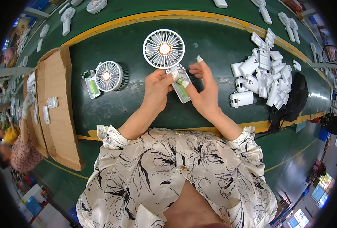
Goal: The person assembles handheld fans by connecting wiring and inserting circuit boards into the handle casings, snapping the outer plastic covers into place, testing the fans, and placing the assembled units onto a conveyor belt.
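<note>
In front of me lies a white handheld fan [154, 57], its round grille pointing away from me and its handle open. Inside the handle shell [185, 99] a green battery [183, 89] shows. My left hand [156, 90] grips the handle just below the fan head, its thumb pressed on the inner parts. My right hand [207, 93] has its fingers spread, the thumb at the battery and the index finger raised. White covers sit on several fingertips. Small parts under the thumbs are hidden.
A second opened fan [109, 84] lies to the left, beside a cardboard box [56, 133]. White plastic shells [248, 66] are heaped on the right, by a black bag [298, 95]. A yellow strip [214, 17] edges the green table. A co-worker [24, 152] is at far left.
</note>
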{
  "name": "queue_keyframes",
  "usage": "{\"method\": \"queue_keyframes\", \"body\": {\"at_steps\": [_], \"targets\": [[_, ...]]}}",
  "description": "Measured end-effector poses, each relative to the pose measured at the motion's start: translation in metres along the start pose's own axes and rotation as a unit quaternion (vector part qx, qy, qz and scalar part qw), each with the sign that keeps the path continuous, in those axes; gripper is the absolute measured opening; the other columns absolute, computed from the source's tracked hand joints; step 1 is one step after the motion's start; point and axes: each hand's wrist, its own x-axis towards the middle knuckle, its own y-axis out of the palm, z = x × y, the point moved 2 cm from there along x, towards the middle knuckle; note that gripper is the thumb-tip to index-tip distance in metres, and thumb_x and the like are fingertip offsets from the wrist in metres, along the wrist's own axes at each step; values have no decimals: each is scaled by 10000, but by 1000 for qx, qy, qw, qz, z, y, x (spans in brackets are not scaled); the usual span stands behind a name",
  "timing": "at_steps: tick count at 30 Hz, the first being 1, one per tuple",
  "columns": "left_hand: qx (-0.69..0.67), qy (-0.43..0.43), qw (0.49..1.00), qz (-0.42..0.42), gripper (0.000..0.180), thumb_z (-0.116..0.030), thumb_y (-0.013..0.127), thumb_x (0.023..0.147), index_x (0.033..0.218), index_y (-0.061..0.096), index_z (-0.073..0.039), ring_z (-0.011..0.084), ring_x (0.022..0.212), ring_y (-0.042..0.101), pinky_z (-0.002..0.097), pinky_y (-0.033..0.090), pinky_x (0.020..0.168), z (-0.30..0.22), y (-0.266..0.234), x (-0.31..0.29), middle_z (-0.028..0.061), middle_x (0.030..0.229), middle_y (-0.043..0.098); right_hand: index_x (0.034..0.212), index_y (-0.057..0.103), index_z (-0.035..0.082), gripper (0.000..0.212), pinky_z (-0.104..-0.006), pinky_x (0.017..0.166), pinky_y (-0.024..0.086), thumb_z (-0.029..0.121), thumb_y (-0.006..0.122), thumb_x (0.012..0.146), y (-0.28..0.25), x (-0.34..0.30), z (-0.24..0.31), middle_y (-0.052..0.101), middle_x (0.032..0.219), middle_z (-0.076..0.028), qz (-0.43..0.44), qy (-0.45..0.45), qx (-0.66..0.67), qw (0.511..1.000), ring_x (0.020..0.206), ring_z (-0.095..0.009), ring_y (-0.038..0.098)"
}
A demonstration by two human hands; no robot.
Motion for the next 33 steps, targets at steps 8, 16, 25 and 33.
{"method": "queue_keyframes", "body": {"at_steps": [8,16,25,33], "targets": [[2,-49,999,-10,188,-77,528,822,985,566,9,149,786,595,284,494,676,4,1,2,67,896,605,1102,466,-31,480,-358,637,436,7,596,642,-7,-9,0,576,853,-126,45,-113,-63,991,697,-273,538],[77,-142,987,17,219,-83,515,789,970,589,15,152,751,607,271,497,655,1,-8,0,72,878,620,1023,515,33,456,-318,721,387,250,626,637,-26,-4,2,513,830,-57,247,-349,-158,890,807,-199,495],[148,-162,975,42,178,-54,532,775,919,604,23,136,688,600,257,495,591,11,-5,-2,69,818,619,1109,473,22,517,-339,717,393,305,603,696,-43,-14,9,532,915,-82,337,-237,-110,904,823,-238,498],[117,-170,978,34,221,-37,463,795,972,573,38,196,780,625,325,523,693,10,-7,0,127,890,630,953,538,13,330,-374,701,444,-68,513,634,-148,-12,-19,549,925,-118,39,-29,-444,895,815,-289,531]]}}
